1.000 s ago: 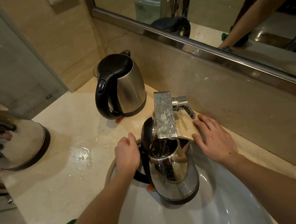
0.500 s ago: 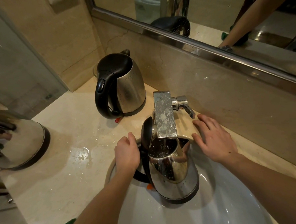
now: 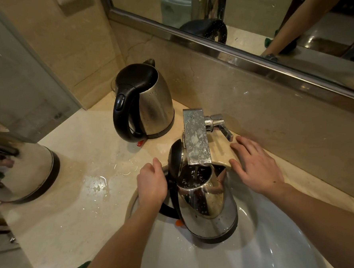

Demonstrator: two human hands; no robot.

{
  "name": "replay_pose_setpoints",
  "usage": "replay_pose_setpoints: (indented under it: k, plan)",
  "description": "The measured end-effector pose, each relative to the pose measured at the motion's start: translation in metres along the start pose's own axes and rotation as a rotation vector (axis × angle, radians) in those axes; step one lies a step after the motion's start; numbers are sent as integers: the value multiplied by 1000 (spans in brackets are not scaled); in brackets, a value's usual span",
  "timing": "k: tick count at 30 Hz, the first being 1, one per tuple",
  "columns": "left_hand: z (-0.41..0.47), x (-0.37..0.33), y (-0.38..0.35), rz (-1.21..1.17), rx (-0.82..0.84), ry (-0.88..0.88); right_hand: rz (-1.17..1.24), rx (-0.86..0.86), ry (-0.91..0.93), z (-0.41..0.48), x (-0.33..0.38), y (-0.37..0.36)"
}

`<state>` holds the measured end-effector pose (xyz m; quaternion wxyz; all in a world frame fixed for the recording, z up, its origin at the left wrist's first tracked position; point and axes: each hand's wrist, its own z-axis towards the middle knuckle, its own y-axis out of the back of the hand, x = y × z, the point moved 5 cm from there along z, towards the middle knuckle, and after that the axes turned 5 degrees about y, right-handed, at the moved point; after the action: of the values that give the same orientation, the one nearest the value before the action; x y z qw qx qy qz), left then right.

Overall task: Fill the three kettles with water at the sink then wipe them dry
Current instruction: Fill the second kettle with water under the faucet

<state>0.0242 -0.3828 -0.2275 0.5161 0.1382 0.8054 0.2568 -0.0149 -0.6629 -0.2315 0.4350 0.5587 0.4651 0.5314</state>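
Beige marble counter (image 3: 76, 169) glistens around the square chrome tap (image 3: 196, 139). Beneath the tap, a lid-open stainless steel kettle (image 3: 206, 208) sits in the white basin (image 3: 247, 252), likely heavy, wet and slippery. The left hand (image 3: 152, 184) curls round its black handle (image 3: 167, 211), the safest hold. Right of the tap, the right hand (image 3: 255, 167) rests flat, fingers spread.

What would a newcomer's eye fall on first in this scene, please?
The shiny steel kettle with its black lid open is held in the white sink basin under the square chrome tap, the left hand gripping its handle. The right hand rests flat on the beige stone counter beside the tap. A closed steel kettle with a black handle stands behind, by the wall.
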Motion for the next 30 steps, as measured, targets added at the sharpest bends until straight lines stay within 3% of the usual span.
replay_pose_setpoints:
  k: [30]
  plan:
    - [-1,-1,1,1,-10,-4,4,6,4,-2,1,1]
